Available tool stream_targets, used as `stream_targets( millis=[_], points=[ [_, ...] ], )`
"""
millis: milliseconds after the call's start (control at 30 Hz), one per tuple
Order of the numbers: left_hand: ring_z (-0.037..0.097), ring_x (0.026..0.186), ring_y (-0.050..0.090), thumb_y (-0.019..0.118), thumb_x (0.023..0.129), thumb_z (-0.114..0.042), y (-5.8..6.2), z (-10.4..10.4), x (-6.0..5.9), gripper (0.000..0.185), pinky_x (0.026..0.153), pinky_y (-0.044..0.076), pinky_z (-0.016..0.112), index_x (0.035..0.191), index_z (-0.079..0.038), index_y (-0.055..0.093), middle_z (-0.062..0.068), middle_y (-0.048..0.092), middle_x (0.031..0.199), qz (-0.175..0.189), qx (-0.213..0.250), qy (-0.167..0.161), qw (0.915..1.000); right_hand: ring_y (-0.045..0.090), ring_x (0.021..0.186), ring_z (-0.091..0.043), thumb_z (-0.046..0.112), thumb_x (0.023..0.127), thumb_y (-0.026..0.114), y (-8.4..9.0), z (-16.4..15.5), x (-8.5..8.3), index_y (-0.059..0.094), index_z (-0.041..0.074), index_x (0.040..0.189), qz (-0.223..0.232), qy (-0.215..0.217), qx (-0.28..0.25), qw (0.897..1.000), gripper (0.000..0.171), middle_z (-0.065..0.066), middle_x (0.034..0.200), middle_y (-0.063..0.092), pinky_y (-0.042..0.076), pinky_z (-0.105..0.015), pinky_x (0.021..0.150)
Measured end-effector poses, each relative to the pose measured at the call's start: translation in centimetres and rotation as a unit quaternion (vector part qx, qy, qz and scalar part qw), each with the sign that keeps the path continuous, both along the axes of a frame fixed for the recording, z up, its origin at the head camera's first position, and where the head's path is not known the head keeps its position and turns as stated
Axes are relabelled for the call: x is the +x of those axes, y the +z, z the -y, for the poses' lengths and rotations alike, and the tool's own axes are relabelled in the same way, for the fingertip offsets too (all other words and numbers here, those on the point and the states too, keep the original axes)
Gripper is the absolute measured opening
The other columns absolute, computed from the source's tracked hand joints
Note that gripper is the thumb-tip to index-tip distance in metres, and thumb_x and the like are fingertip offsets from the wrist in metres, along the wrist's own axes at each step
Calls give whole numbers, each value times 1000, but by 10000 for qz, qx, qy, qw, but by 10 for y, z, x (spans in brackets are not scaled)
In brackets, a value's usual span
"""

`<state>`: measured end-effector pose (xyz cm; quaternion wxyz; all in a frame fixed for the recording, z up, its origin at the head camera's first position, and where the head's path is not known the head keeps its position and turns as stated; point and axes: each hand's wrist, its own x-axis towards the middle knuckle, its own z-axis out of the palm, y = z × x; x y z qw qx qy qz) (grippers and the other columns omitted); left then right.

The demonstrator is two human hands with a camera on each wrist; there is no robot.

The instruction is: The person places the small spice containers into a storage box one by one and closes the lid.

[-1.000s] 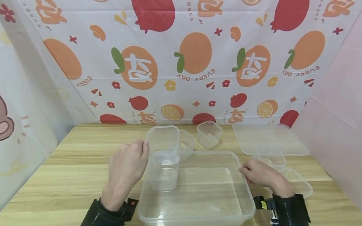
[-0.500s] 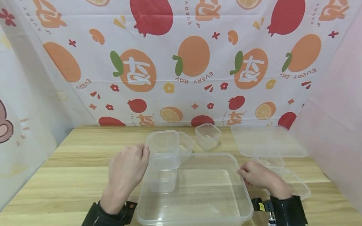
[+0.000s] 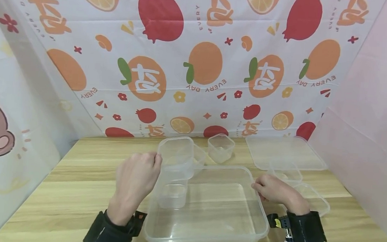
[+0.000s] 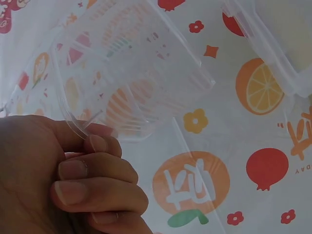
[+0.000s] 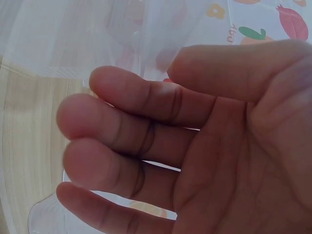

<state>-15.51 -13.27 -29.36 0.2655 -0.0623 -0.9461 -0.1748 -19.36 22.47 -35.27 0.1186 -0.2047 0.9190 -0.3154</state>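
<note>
Ok so: left hand (image 3: pixel 135 179) pinching the near rim of a tall clear plastic container (image 3: pixel 174 161), fingers curled tight on the edge, confirmed in the left wrist view where the same container (image 4: pixel 131 73) tilts up and away from the fingertips (image 4: pixel 97 144). Compared with a second ago, sitting a touch lower and deeper over the left end of the big clear rectangular tub (image 3: pixel 207 208), and now leaning a bit toward the back rather than standing straight. Looks like it's nesting down onto a smaller clear square cup (image 3: pixel 173 195) already inside the tub, though with everything see-through, can't swear they're touching. Right hand (image 3: pixel 273 189) resting at the tub's right rim, fingers loosely bent against the edge, basically unmoved across the last second; wrist view only gives a close-up of half-curled fingers (image 5: pixel 126 122) with clear plastic behind, so can't tell if it's really gripping or just steadying. Reads as steadying to me. Behind the tub on the wooden table (image 3: pixel 75 172): another small square cup (image 3: pixel 220 148), a flat clear lid (image 3: pixel 285 152), and a couple more shallow clear containers (image 3: pixel 309 196) by the right wrist. Still mid-lowering by the look of it, not let go yet.
</note>
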Motion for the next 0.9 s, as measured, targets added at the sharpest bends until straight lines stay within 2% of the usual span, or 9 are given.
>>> stream_targets(
  millis=[433, 633, 900],
  points=[
    [16, 45, 27, 46, 100, -12, 5, -12, -1, 49, 42, 19, 29, 51, -13, 40, -5, 24, 51, 12, -63, -51, 10000, 35, 48, -8, 7, 103, 52, 1, 1, 1, 55, 7, 64, -97, 47, 28, 9999, 38, 6, 55, 42, 30, -26, 49],
    [15, 43, 27, 48, 99, -11, 6, -19, -2, 49, 41, 19, 29, 50, -13, 39, -5, 23, 49, -43, -273, -213, 9994, 35, 48, -9, 6, 103, 51, 0, 0, 2, 55, 6, 64, -91, 53, -22, 9999, 39, 6, 55, 42, 30, -26, 49],
    [13, 44, 20, 48, 97, -7, 8, -26, -2, 49, 42, 16, 27, 50, -12, 36, -6, 19, 50, -85, -380, -432, 9983, 35, 48, -8, 6, 103, 51, 1, 0, 3, 55, 8, 64, -115, 35, 22, 9999, 39, 7, 55, 42, 29, -26, 49]
  ],
)
